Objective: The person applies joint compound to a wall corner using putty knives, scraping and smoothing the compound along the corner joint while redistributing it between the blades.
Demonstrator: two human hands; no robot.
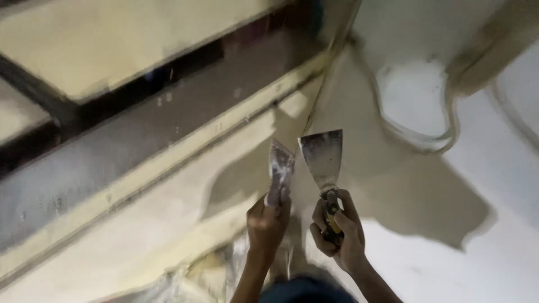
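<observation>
Single head-worn view, close, aimed along the raised forearms at a pale plastered surface [426, 235]; hands low centre of frame, dark-gapped cream boards [112, 50] upper left.

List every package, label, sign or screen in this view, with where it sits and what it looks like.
None in view: no package, label, sign or screen.
Left hand: holds a plaster-smeared scraper.
Right hand: holds a putty knife with a grey blade and yellow handle.
Behind: wall with grey and white patches.

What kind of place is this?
Probably a room being plastered or repaired. The right hand holds a wide metal putty knife, the left hand a smaller smeared scraper, against a patchy grey-and-white plastered surface.
</observation>
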